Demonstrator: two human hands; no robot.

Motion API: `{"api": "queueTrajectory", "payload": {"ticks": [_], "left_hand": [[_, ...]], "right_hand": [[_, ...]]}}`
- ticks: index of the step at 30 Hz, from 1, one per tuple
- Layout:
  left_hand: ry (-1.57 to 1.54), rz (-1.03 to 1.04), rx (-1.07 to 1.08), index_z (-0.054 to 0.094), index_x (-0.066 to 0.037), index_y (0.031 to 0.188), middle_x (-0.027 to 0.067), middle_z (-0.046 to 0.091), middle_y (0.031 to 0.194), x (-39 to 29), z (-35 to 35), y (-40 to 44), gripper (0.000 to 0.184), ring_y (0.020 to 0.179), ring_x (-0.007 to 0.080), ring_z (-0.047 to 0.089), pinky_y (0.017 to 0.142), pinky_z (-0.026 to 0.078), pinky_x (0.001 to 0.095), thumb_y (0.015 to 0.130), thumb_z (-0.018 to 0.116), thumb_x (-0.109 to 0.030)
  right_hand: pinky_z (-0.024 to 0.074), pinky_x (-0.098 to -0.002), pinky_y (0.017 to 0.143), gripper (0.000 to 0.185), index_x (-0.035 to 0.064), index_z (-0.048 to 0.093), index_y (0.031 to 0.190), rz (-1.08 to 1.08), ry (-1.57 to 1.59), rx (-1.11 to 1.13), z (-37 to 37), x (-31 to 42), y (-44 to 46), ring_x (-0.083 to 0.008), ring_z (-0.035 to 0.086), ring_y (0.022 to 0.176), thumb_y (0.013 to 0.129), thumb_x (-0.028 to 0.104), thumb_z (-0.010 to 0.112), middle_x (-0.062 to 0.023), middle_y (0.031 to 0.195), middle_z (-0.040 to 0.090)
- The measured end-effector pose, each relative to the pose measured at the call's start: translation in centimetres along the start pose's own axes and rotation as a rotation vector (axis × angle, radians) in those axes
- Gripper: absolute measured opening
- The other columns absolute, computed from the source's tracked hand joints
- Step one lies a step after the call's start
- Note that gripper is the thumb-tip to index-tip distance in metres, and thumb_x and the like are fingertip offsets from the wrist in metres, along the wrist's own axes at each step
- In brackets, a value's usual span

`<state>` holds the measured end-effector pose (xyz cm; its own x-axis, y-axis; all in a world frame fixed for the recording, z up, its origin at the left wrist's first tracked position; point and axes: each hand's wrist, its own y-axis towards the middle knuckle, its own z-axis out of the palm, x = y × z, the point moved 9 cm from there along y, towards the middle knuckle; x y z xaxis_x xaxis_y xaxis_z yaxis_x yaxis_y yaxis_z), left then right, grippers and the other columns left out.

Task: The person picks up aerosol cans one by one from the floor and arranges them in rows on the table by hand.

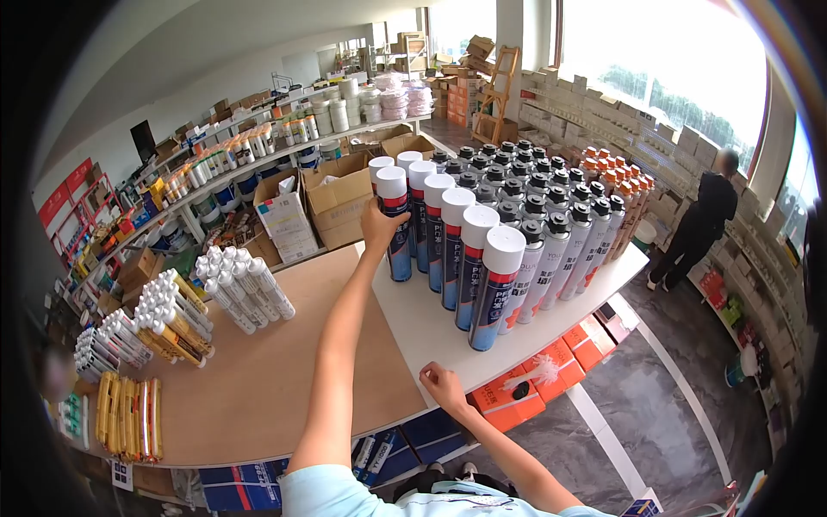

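My left hand (382, 226) is wrapped round the upper part of a blue-and-black spray can with a white cap (397, 250), which stands upright at the left end of the front row. Beside it on the white tabletop (392, 314) stand more white-capped cans (487, 297), and behind them are several rows of grey-white cans with black caps (551, 254). My right hand (442, 384) is curled at the table's front edge, nearest to the bare white surface; what its fingers hold, if anything, cannot be made out.
White tubes (245, 293) and yellow tubes (129, 418) stand on the brown tabletop (284, 379). Open cardboard boxes (338, 202) are behind the table. Orange boxes (508, 401) sit below its right edge. A person in dark clothes (702, 220) stands by the right shelves.
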<state>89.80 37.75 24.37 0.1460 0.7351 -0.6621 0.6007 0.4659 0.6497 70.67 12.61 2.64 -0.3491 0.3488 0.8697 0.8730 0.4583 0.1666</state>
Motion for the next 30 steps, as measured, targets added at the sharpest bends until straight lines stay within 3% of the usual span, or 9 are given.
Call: {"api": "queueTrajectory", "payload": {"ticks": [4, 13, 15, 18, 21, 24, 30], "left_hand": [[-0.026, 0.014, 0.008, 0.059, 0.003, 0.101, 0.0192, 0.061, 0.102, 0.9, 0.6, 0.2, 0.062, 0.097, 0.0369, 0.06, 0.084, 0.049, 0.0431, 0.056, 0.087, -0.03], [0.006, 0.017, -0.042, 0.059, 0.003, 0.102, 0.0189, 0.061, 0.102, 1.4, 0.4, 0.4, 0.062, 0.096, 0.037, 0.06, 0.083, 0.049, 0.0433, 0.056, 0.087, -0.029], [-0.025, 0.033, -0.03, 0.059, 0.003, 0.103, 0.0187, 0.061, 0.101, 1.2, 0.7, 0.4, 0.062, 0.095, 0.0371, 0.061, 0.083, 0.049, 0.0433, 0.056, 0.086, -0.029], [-0.032, 0.05, -0.036, 0.058, 0.003, 0.106, 0.0188, 0.061, 0.101, 0.7, 1.0, 0.3, 0.064, 0.095, 0.0373, 0.06, 0.082, 0.049, 0.0432, 0.057, 0.086, -0.028], [-0.022, 0.024, -0.047, 0.056, 0.003, 0.109, 0.0193, 0.06, 0.102, 0.6, 1.1, 0.1, 0.066, 0.096, 0.0376, 0.06, 0.082, 0.049, 0.0432, 0.058, 0.085, -0.027], [-0.033, 0.049, -0.091, 0.058, 0.003, 0.103, 0.0206, 0.062, 0.1, 0.8, 1.1, 0.0, 0.064, 0.095, 0.038, 0.061, 0.082, 0.048, 0.0435, 0.058, 0.085, -0.032], [0.012, 0.01, -0.034, 0.052, 0.006, 0.114, 0.0222, 0.055, 0.109, 1.6, 1.7, -0.3, 0.075, 0.101, 0.0391, 0.057, 0.087, 0.048, 0.0428, 0.061, 0.085, -0.037]], "right_hand": [[0.045, -0.0399, 0.055, 0.018, 0.0035, 0.061, 0.091, 0.004, -0.019, 0.042, -0.1, 0.2, 0.1, -0.0307, 0.059, 0.056, 0.087, 0.021, 0.06, -0.0142, 0.06, 0.058], [0.0459, -0.0403, 0.055, 0.017, 0.0054, 0.062, 0.091, 0.091, -0.062, -0.085, -0.8, -0.9, 0.8, -0.0308, 0.06, 0.057, 0.086, 0.021, 0.061, -0.0131, 0.061, 0.06], [0.0419, -0.036, 0.05, 0.015, 0.0052, 0.064, 0.09, 0.03, -0.066, -0.082, -0.7, -0.6, 0.8, -0.024, 0.056, 0.05, 0.085, 0.019, 0.063, -0.0118, 0.057, 0.057], [0.0413, -0.0356, 0.049, 0.014, 0.005, 0.063, 0.09, 0.028, -0.089, -0.044, -0.8, -0.8, 0.6, -0.0233, 0.055, 0.05, 0.085, 0.018, 0.063, -0.0114, 0.057, 0.056], [0.0449, -0.0397, 0.054, 0.015, 0.0058, 0.062, 0.09, 0.052, -0.108, 0.002, -1.2, -0.8, 0.5, -0.0298, 0.059, 0.055, 0.087, 0.02, 0.061, -0.012, 0.06, 0.059], [0.0445, -0.0394, 0.053, 0.014, 0.006, 0.061, 0.09, 0.021, -0.096, -0.032, -1.4, -0.8, 0.4, -0.0292, 0.059, 0.055, 0.087, 0.02, 0.062, -0.0116, 0.059, 0.058], [0.0442, -0.0382, 0.053, 0.014, 0.0061, 0.062, 0.091, 0.027, -0.087, 0.012, -0.6, -1.0, 0.2, -0.0284, 0.059, 0.054, 0.086, 0.019, 0.062, -0.0114, 0.059, 0.058]]}}
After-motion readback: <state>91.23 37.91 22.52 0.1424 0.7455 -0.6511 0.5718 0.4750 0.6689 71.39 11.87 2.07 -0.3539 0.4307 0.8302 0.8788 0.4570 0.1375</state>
